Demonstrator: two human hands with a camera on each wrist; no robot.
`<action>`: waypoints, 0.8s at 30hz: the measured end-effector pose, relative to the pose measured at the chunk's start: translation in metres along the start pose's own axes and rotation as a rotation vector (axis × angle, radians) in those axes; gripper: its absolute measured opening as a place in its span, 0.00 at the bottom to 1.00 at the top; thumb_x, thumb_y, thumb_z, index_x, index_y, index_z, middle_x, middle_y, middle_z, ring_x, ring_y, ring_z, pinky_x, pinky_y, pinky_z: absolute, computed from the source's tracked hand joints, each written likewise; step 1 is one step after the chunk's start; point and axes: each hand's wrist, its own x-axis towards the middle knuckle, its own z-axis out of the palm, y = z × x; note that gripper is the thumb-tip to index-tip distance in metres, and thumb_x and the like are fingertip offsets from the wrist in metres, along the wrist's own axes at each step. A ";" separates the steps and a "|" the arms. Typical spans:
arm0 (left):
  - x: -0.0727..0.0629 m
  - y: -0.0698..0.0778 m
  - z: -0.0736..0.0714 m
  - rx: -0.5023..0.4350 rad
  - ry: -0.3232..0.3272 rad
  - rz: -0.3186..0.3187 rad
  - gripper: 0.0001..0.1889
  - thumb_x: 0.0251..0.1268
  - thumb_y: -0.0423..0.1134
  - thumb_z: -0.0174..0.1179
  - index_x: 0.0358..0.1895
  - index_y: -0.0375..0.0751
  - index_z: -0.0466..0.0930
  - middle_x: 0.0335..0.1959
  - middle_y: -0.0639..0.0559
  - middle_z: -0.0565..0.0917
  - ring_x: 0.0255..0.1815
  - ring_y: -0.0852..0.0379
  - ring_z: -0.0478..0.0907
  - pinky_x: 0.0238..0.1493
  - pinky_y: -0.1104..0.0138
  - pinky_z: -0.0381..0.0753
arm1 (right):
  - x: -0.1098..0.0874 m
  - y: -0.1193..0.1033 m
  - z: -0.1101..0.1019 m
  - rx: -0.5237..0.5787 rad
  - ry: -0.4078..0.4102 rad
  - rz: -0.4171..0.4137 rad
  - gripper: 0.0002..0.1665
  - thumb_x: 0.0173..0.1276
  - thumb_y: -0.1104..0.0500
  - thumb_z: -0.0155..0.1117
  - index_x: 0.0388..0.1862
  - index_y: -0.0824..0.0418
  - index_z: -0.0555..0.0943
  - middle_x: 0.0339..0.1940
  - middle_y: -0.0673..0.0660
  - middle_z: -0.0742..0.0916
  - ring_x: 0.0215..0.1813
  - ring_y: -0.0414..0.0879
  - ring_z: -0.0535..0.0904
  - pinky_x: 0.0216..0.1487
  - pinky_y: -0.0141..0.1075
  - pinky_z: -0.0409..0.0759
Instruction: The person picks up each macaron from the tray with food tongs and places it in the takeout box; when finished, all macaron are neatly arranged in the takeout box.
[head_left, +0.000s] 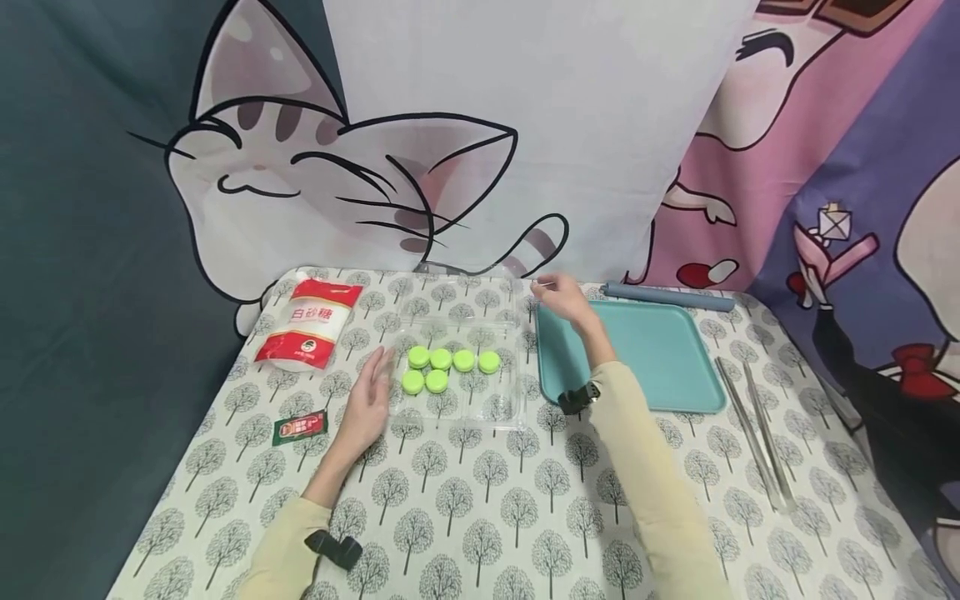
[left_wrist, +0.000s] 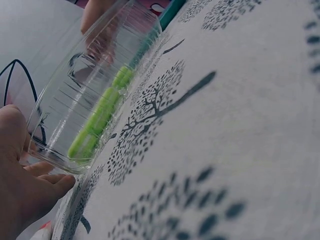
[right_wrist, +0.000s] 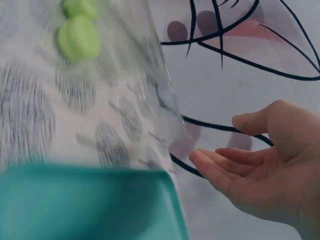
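Observation:
A clear plastic box (head_left: 457, 414) lies in the middle of the table, its hinged lid (head_left: 457, 293) folded back toward the wall. Several bright green macarons (head_left: 464, 361) sit inside in two rows, the front row shorter. My left hand (head_left: 369, 397) is at the box's left wall with fingers extended; in the left wrist view its fingertips (left_wrist: 64, 184) are right by the box's lower edge. Past the lid's right side, my right hand (head_left: 564, 298) hovers over the far left corner of a teal tray (head_left: 645, 358). Its fingers are loosely bent, with nothing between them and the thumb.
A red and white sugar bag (head_left: 309, 325) lies at the far left, with a small green and red packet (head_left: 300, 427) nearer. Behind the tray lies a grey-blue rolling pin (head_left: 667, 297). Metal tongs (head_left: 757, 433) lie to its right. A cartoon cloth hangs behind the table.

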 end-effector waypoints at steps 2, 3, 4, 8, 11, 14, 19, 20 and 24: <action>0.000 0.000 0.000 -0.001 -0.002 0.005 0.31 0.82 0.31 0.39 0.82 0.39 0.43 0.82 0.45 0.58 0.81 0.42 0.57 0.83 0.53 0.59 | 0.005 0.000 0.009 0.117 0.006 0.030 0.33 0.79 0.58 0.53 0.73 0.78 0.62 0.68 0.75 0.75 0.68 0.67 0.75 0.74 0.53 0.76; 0.000 0.001 0.000 0.001 -0.001 0.006 0.31 0.82 0.32 0.39 0.82 0.39 0.43 0.82 0.45 0.58 0.81 0.42 0.57 0.82 0.53 0.59 | 0.007 0.000 0.013 0.173 0.012 0.047 0.33 0.79 0.59 0.52 0.74 0.78 0.61 0.69 0.76 0.74 0.68 0.67 0.75 0.74 0.52 0.76; 0.000 0.001 0.000 0.001 -0.001 0.006 0.31 0.82 0.32 0.39 0.82 0.39 0.43 0.82 0.45 0.58 0.81 0.42 0.57 0.83 0.53 0.59 | 0.010 0.000 0.017 0.220 0.020 0.067 0.33 0.79 0.59 0.53 0.74 0.78 0.60 0.70 0.75 0.74 0.69 0.67 0.75 0.74 0.51 0.76; 0.001 0.000 0.000 -0.001 0.002 0.005 0.31 0.82 0.32 0.39 0.82 0.40 0.44 0.82 0.46 0.58 0.81 0.42 0.57 0.82 0.53 0.59 | 0.015 -0.001 0.031 0.348 0.078 0.125 0.34 0.79 0.60 0.54 0.76 0.76 0.60 0.71 0.73 0.74 0.69 0.64 0.75 0.74 0.47 0.77; 0.001 -0.001 0.000 0.001 0.008 0.000 0.30 0.82 0.31 0.39 0.82 0.39 0.44 0.82 0.45 0.57 0.82 0.43 0.57 0.82 0.55 0.59 | 0.016 -0.002 0.036 0.429 0.147 0.132 0.33 0.77 0.60 0.56 0.75 0.75 0.63 0.69 0.71 0.77 0.69 0.62 0.77 0.73 0.46 0.78; 0.001 -0.002 0.001 0.015 0.022 -0.001 0.30 0.81 0.30 0.39 0.82 0.37 0.45 0.82 0.44 0.58 0.82 0.44 0.56 0.83 0.58 0.56 | 0.015 -0.004 0.037 0.524 0.199 0.112 0.32 0.76 0.61 0.58 0.73 0.73 0.66 0.68 0.70 0.78 0.69 0.62 0.76 0.73 0.46 0.78; 0.001 0.000 0.002 0.030 0.041 0.010 0.30 0.81 0.29 0.41 0.81 0.37 0.47 0.81 0.45 0.59 0.82 0.46 0.56 0.83 0.60 0.53 | 0.009 -0.012 0.030 0.599 0.239 0.033 0.30 0.75 0.61 0.60 0.72 0.69 0.68 0.68 0.69 0.78 0.69 0.63 0.76 0.72 0.45 0.78; 0.001 0.000 0.002 0.031 0.040 0.010 0.30 0.81 0.29 0.41 0.81 0.37 0.47 0.82 0.45 0.58 0.82 0.47 0.56 0.84 0.60 0.53 | 0.008 -0.015 0.029 0.592 0.250 0.008 0.30 0.75 0.60 0.60 0.72 0.68 0.69 0.68 0.68 0.78 0.68 0.62 0.76 0.72 0.45 0.79; 0.001 0.001 0.002 0.034 0.040 0.004 0.30 0.81 0.30 0.41 0.82 0.38 0.47 0.82 0.46 0.58 0.82 0.47 0.56 0.84 0.58 0.52 | 0.003 -0.030 0.023 0.522 0.287 -0.099 0.28 0.75 0.54 0.61 0.70 0.63 0.73 0.65 0.64 0.81 0.59 0.54 0.80 0.66 0.41 0.83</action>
